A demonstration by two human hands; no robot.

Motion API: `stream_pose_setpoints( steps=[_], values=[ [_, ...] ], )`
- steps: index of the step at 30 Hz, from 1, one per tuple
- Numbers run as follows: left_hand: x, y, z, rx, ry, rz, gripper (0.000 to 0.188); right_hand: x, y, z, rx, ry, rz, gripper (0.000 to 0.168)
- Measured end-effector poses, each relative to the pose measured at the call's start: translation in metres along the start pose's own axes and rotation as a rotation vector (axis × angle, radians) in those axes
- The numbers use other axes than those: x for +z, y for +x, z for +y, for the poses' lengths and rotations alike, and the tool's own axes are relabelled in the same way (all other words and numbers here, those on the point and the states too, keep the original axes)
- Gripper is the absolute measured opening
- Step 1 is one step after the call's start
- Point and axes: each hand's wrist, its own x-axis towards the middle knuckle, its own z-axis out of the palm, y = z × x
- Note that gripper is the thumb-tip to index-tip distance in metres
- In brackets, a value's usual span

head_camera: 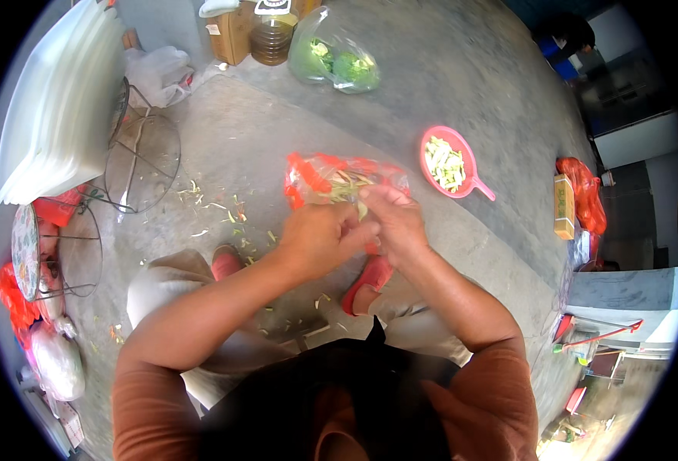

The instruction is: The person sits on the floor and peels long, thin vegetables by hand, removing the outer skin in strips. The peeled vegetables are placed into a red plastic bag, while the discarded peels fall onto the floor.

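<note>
My left hand [321, 230] and my right hand [393, 216] meet in front of me, over a red and clear plastic bag [301, 173] on the floor. Between my fingertips is a pale green vegetable piece [363, 210], pinched from both sides; its exact kind is blurred. Thin green and brownish stalks or trimmings [344, 187] lie on the bag, partly hidden behind my hands. To the right of the bag, a pink plastic strainer with a handle [472, 164] holds cut pale green vegetable pieces [445, 164].
Vegetable scraps [235, 216] litter the concrete floor on the left. Wire-framed stools [143, 155] stand there, one under stacked translucent plastic containers [56, 109]. Farther off are a clear bag of broccoli [344, 66], a big oil jug [272, 40] and a cardboard box [229, 37]. A person [572, 40] is at upper right.
</note>
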Motion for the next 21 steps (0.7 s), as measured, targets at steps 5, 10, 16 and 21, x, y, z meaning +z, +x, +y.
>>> stream_pose_setpoints(
  steps=[5, 10, 16, 21],
  values=[
    [-0.008, -0.001, -0.013, 0.096, -0.002, 0.089, 0.015, 0.001, -0.002, -0.007, -0.107, -0.271, -0.154, 0.018],
    [-0.027, -0.001, -0.01, 0.176, -0.023, 0.054, 0.014, -0.005, -0.004, -0.018, -0.688, -0.74, -0.417, 0.023],
    [-0.036, -0.001, -0.015, 0.196, -0.069, 0.004, 0.019, 0.006, -0.011, -0.027, -0.892, -0.849, -0.408, 0.021],
    [-0.034, -0.001, -0.014, 0.193, -0.24, -0.018, 0.026, 0.006, -0.018, -0.027, -0.872, -0.793, -0.364, 0.016]
  ],
)
